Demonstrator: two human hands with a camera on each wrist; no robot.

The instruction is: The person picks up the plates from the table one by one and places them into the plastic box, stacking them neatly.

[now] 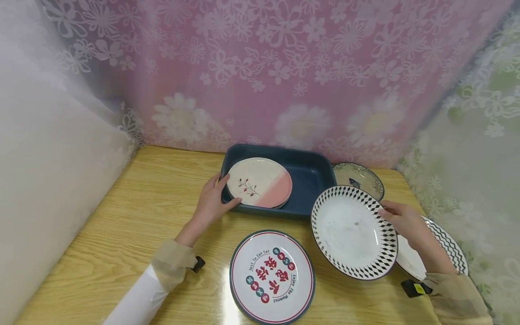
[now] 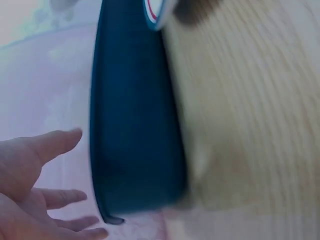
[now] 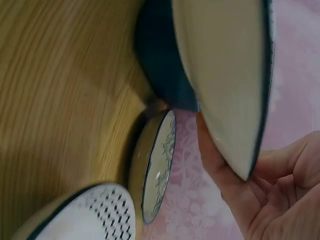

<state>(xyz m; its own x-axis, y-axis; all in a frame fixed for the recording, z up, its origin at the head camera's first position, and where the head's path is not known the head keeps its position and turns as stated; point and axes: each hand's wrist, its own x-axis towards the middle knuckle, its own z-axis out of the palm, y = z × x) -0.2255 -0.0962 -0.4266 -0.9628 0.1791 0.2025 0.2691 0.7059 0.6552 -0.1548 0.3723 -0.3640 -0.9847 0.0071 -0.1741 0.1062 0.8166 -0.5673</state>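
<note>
My right hand (image 1: pixel 406 221) pinches the rim of a white plate with black diamonds round its edge (image 1: pixel 353 232); thumb on top, fingers beneath. The plate is raised and tilted, and its pale underside faces the right wrist view. My left hand (image 1: pixel 213 198) is at the left end of a dark blue baking dish (image 1: pixel 310 180), its fingers spread, fingertips right at the rim in the head view. Inside the dish, on its left side, sits an oval pink and white plate (image 1: pixel 256 178) with a berry sprig, more plate edges showing under it.
A white plate with red lettering and a green rim (image 1: pixel 280 253) lies in front of the dish. Behind the raised plate, a patterned bowl (image 1: pixel 361 176) stands at the back right. A zigzag-rimmed plate (image 1: pixel 448 243) lies partly under my right forearm. Floral curtains (image 1: pixel 284 67) enclose the table.
</note>
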